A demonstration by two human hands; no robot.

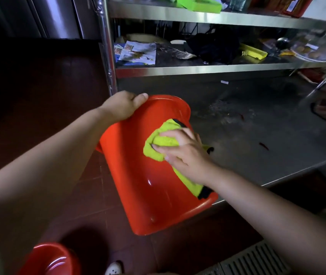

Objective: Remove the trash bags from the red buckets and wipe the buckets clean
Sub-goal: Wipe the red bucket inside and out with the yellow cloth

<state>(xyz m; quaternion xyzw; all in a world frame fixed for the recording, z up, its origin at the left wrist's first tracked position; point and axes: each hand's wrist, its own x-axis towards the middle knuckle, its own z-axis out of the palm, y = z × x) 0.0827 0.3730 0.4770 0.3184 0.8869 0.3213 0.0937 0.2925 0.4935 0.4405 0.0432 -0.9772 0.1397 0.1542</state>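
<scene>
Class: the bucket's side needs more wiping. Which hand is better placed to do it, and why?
The right hand: it presses the cloth against the bucket wall. The left hand grips the bucket's base edge, steadying it.
</scene>
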